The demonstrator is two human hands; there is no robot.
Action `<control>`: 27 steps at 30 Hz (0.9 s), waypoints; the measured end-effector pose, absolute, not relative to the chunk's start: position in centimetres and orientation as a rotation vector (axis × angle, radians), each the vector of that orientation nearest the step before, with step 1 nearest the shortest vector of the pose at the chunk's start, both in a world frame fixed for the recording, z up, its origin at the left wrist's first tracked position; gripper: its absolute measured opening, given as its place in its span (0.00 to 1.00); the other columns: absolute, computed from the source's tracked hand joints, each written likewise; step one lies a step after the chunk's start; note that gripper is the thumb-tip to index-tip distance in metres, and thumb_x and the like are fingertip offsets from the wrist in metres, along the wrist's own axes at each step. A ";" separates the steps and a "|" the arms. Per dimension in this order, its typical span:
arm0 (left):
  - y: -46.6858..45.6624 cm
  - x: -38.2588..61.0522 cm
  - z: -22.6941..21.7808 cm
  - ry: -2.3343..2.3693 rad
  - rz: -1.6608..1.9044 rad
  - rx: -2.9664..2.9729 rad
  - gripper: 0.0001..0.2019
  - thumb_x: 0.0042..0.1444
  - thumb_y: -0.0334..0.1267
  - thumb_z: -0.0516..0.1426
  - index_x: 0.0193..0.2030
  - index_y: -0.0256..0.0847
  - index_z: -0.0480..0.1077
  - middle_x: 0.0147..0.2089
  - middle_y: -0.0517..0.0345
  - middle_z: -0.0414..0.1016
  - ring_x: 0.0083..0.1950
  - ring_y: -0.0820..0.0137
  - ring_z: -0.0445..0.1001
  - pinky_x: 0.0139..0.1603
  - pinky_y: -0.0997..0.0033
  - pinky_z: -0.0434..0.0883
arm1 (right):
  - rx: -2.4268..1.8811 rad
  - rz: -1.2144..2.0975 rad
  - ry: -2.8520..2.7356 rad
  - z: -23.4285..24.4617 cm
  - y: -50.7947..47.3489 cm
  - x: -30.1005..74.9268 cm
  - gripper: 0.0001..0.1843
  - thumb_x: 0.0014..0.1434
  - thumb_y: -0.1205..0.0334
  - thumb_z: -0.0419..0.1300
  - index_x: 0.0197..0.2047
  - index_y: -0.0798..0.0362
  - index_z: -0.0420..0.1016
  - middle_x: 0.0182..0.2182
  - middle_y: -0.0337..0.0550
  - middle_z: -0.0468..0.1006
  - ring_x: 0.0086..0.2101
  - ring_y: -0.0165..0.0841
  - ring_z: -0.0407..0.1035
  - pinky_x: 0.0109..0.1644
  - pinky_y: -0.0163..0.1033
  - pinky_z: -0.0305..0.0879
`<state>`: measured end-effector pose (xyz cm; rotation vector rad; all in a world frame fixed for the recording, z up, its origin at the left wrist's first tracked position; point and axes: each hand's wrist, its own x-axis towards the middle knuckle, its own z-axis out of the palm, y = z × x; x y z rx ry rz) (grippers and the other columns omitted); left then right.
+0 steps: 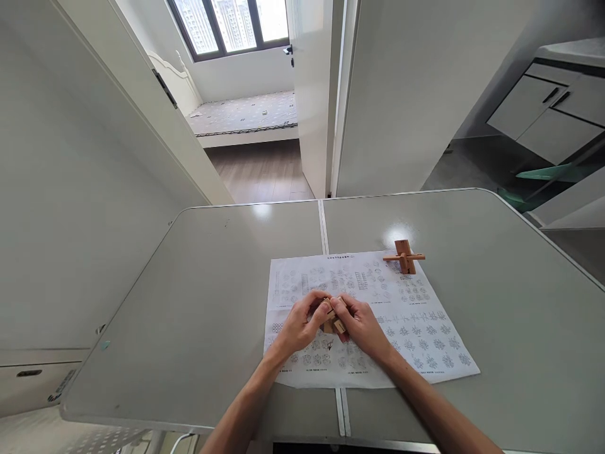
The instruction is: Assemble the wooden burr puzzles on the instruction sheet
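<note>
Both my hands meet over the middle of a printed instruction sheet (pixel 416 328) full of small diagrams. My left hand (pixel 300 326) and my right hand (pixel 362 325) are both closed around a small wooden puzzle (pixel 332 318) made of short interlocking blocks, held just above the paper. My fingers cover much of the puzzle. A second wooden puzzle (pixel 404 256), an assembled cross of sticks, stands on the sheet's far right corner, well beyond my right hand.
The sheet lies on a grey folding table (pixel 189 315) with a seam down its middle. White walls and an open door stand behind it, with a room and window beyond. Grey cabinets (pixel 551 107) are at the far right.
</note>
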<state>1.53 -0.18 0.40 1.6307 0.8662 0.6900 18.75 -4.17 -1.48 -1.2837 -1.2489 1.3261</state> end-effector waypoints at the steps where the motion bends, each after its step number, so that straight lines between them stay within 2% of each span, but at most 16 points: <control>1: -0.2 1.6 0.4 0.859 0.691 1.624 0.16 0.74 0.50 0.50 0.49 0.39 0.70 0.32 0.59 0.74 0.30 0.71 0.70 0.32 0.73 0.67 | -1.285 1.327 -1.248 -1.5 -4.2 18.7 0.25 0.72 0.41 0.53 0.29 0.48 0.65 0.14 0.32 0.69 0.15 0.30 0.62 0.21 0.35 0.58; 14: -0.2 1.4 -0.5 0.832 0.673 1.577 0.16 0.74 0.51 0.50 0.51 0.39 0.68 0.32 0.58 0.76 0.32 0.70 0.74 0.34 0.72 0.71 | -1.281 1.352 -1.228 -1.1 -4.0 18.7 0.26 0.72 0.39 0.53 0.29 0.48 0.65 0.14 0.32 0.69 0.15 0.29 0.63 0.23 0.35 0.59; 18: 0.0 1.5 -0.5 0.876 0.712 1.557 0.18 0.74 0.52 0.50 0.55 0.40 0.70 0.36 0.58 0.74 0.34 0.70 0.73 0.36 0.72 0.70 | -1.235 1.432 -1.148 -0.8 -3.8 18.9 0.26 0.71 0.38 0.53 0.30 0.49 0.68 0.13 0.32 0.69 0.14 0.30 0.63 0.22 0.35 0.60; 22: 0.2 1.6 -0.4 0.909 0.762 1.482 0.21 0.74 0.54 0.49 0.57 0.39 0.69 0.33 0.61 0.69 0.32 0.72 0.68 0.36 0.72 0.69 | -1.176 1.553 -1.007 -1.1 -3.6 19.0 0.29 0.70 0.35 0.52 0.31 0.51 0.73 0.17 0.37 0.75 0.13 0.29 0.63 0.17 0.34 0.60; 24: 0.3 1.6 -0.4 0.873 0.751 1.456 0.21 0.73 0.54 0.49 0.56 0.39 0.69 0.33 0.61 0.70 0.32 0.72 0.69 0.37 0.71 0.70 | -1.151 1.593 -0.974 -1.2 -3.5 19.0 0.31 0.70 0.35 0.52 0.32 0.53 0.75 0.19 0.39 0.77 0.13 0.29 0.64 0.17 0.34 0.61; 27: 0.3 1.4 -0.3 0.821 0.723 1.446 0.21 0.71 0.55 0.53 0.58 0.39 0.68 0.34 0.59 0.73 0.34 0.70 0.72 0.39 0.70 0.71 | -1.153 1.611 -0.958 -1.0 -3.4 19.0 0.32 0.69 0.34 0.53 0.29 0.53 0.76 0.16 0.38 0.75 0.13 0.29 0.65 0.16 0.33 0.60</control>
